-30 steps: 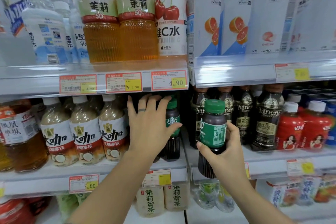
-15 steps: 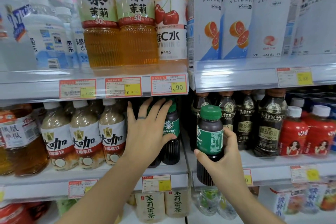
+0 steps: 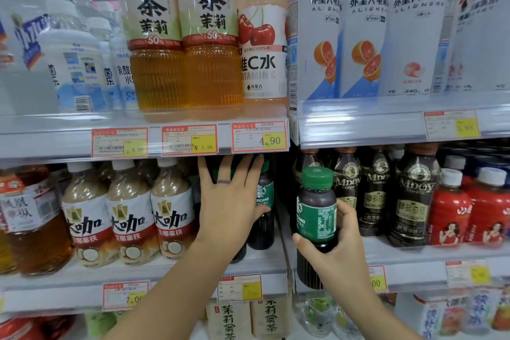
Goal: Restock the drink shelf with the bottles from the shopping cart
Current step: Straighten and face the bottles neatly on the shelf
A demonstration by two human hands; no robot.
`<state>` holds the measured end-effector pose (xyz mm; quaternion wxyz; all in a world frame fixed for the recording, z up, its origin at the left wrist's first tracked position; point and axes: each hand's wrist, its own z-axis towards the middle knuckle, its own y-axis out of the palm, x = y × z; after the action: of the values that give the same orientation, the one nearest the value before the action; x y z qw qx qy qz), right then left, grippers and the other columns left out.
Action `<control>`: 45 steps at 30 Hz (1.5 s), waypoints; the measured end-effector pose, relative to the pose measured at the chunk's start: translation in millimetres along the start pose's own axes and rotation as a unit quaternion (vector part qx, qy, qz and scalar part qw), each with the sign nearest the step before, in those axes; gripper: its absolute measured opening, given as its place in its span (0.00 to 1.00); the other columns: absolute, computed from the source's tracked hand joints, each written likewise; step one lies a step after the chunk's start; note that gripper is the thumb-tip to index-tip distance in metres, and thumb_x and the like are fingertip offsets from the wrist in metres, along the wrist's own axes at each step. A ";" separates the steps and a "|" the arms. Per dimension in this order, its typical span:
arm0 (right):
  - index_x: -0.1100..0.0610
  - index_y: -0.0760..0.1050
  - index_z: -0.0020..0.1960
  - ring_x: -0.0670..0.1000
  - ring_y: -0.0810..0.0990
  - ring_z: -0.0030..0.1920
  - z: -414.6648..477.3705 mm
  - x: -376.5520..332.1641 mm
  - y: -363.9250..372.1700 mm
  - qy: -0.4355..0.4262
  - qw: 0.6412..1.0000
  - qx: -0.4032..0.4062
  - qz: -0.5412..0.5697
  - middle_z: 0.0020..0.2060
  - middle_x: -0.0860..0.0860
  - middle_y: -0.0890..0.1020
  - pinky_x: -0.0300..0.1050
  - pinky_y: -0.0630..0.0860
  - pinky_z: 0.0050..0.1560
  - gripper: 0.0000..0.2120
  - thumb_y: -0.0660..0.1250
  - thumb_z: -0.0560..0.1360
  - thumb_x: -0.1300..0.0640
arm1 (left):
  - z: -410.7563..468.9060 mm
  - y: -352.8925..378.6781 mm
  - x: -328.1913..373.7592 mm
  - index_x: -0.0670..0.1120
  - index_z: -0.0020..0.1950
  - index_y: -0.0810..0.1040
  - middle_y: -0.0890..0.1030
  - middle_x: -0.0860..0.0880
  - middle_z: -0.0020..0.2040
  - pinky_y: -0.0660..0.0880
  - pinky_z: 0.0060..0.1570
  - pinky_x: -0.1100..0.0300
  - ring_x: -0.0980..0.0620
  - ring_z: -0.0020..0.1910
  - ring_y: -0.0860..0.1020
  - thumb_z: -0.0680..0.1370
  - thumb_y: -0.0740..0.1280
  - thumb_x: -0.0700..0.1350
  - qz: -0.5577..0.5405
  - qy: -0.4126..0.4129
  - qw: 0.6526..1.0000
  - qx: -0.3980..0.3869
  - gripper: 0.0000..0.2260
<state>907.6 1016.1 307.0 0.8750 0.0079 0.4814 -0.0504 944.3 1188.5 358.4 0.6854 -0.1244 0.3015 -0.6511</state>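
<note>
Green-capped bottle (image 3: 317,212), centre frame, sits clamped in right hand (image 3: 340,252); left hand (image 3: 231,201), fingers spread, presses shelved bottle (image 3: 265,193), probably steadying the row.

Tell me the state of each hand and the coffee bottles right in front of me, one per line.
held bottle: upright, green cap on, not yet shelved.
right hand: gripping held bottle.
left hand: open, fingers spread straight.
Americano bottle: upright on shelf, partly behind left hand.

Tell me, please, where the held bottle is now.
Right of centre in the head view, the right hand grips the bottle between the shelved Starbucks bottle and the Mdoy coffees.
</note>
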 end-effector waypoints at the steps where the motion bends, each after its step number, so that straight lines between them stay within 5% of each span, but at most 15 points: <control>1: 0.43 0.64 0.56 0.39 0.78 0.45 -1.0 -0.5 0.5 -0.004 1.000 -0.001 0.003 0.47 0.44 0.77 0.29 0.74 0.42 0.30 0.75 0.66 0.66 | -3.6 -1.2 -0.5 0.46 0.69 0.69 0.74 0.45 0.66 0.52 0.66 0.32 0.40 0.67 0.67 0.60 0.75 0.63 -0.007 0.002 1.000 0.002 0.42; 5: 0.41 0.62 0.58 0.35 0.76 0.52 -7.0 -5.7 8.1 -0.051 0.999 0.004 0.003 0.48 0.30 0.75 0.25 0.71 0.48 0.33 0.76 0.65 0.65 | -34.2 0.2 -9.9 0.47 0.70 0.66 0.71 0.44 0.69 0.61 0.68 0.40 0.43 0.70 0.65 0.70 0.70 0.57 -0.111 -0.006 0.992 0.066 0.32; 8: 0.40 0.60 0.59 0.32 0.73 0.54 -3.6 -9.6 23.1 -0.086 0.996 0.006 -0.005 0.51 0.30 0.73 0.23 0.69 0.51 0.35 0.77 0.64 0.62 | -56.5 1.6 -14.4 0.48 0.72 0.61 0.65 0.47 0.72 0.71 0.60 0.54 0.48 0.71 0.63 0.72 0.67 0.53 -0.240 -0.071 0.966 0.063 0.31; 13: 0.46 0.60 0.64 0.33 0.73 0.56 7.4 -6.0 51.8 -0.071 0.997 -0.035 0.008 0.56 0.39 0.73 0.23 0.68 0.53 0.32 0.73 0.68 0.63 | -67.0 4.5 -12.1 0.65 0.72 0.45 0.51 0.60 0.75 0.48 0.63 0.81 0.73 0.70 0.45 0.75 0.69 0.47 -0.395 -0.162 0.904 0.024 0.38; 15: 0.48 0.61 0.65 0.35 0.74 0.56 9.4 -1.3 58.6 -0.064 0.997 -0.032 0.014 0.57 0.42 0.75 0.25 0.69 0.52 0.31 0.72 0.70 0.63 | -67.2 12.6 -12.8 0.66 0.69 0.40 0.50 0.59 0.76 0.50 0.65 0.78 0.70 0.72 0.47 0.75 0.68 0.47 -0.438 -0.198 0.877 0.002 0.40; 17: 0.46 0.60 0.64 0.35 0.75 0.55 10.4 1.8 63.0 -0.055 0.998 -0.032 0.012 0.57 0.43 0.75 0.25 0.70 0.51 0.30 0.72 0.70 0.63 | -64.9 19.4 -14.0 0.66 0.72 0.41 0.54 0.57 0.76 0.59 0.72 0.60 0.61 0.74 0.56 0.75 0.69 0.47 -0.496 -0.230 0.837 -0.036 0.40; 19: 0.44 0.60 0.63 0.34 0.75 0.56 10.7 3.6 67.3 -0.052 0.998 -0.034 0.002 0.57 0.43 0.75 0.25 0.70 0.51 0.31 0.72 0.70 0.62 | -63.2 25.1 -15.7 0.62 0.75 0.46 0.62 0.57 0.74 0.66 0.69 0.52 0.59 0.72 0.63 0.74 0.69 0.48 -0.531 -0.242 0.810 -0.060 0.39; 24: 0.41 0.59 0.66 0.40 0.72 0.62 14.1 6.9 76.7 -0.065 0.997 -0.010 -0.036 0.62 0.45 0.72 0.34 0.71 0.60 0.32 0.72 0.70 0.57 | -61.2 20.0 -16.3 0.60 0.70 0.61 0.75 0.66 0.58 0.68 0.50 0.77 0.71 0.57 0.72 0.74 0.69 0.41 -0.560 -0.228 0.794 -0.068 0.30; 28: 0.49 0.60 0.69 0.40 0.73 0.61 18.6 9.8 79.5 -0.051 0.998 -0.008 -0.037 0.61 0.45 0.73 0.32 0.71 0.58 0.32 0.71 0.71 0.60 | -61.2 20.0 -18.3 0.59 0.70 0.62 0.75 0.67 0.56 0.68 0.49 0.78 0.71 0.56 0.73 0.74 0.70 0.40 -0.569 -0.229 0.787 -0.068 0.30; 37: 0.50 0.59 0.70 0.44 0.73 0.62 26.0 18.7 85.5 -0.037 0.998 -0.014 -0.053 0.61 0.46 0.73 0.50 0.73 0.63 0.32 0.70 0.71 0.59 | -62.5 24.8 -18.4 0.61 0.70 0.60 0.75 0.64 0.59 0.68 0.51 0.78 0.70 0.58 0.72 0.74 0.70 0.40 -0.573 -0.235 0.782 -0.070 0.31; 45: 0.45 0.61 0.68 0.38 0.64 0.66 27.2 27.2 73.9 -0.030 0.994 -0.067 -0.085 0.64 0.42 0.62 0.39 0.65 0.68 0.29 0.69 0.70 0.51 | -62.8 24.3 -18.9 0.64 0.69 0.58 0.73 0.65 0.62 0.66 0.53 0.79 0.71 0.60 0.69 0.74 0.70 0.40 -0.583 -0.224 0.778 -0.064 0.33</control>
<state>952.1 1085.8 296.1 0.8800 -0.0933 0.4566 -0.0918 928.6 1223.7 300.0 0.2132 -0.4624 0.0503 -0.8592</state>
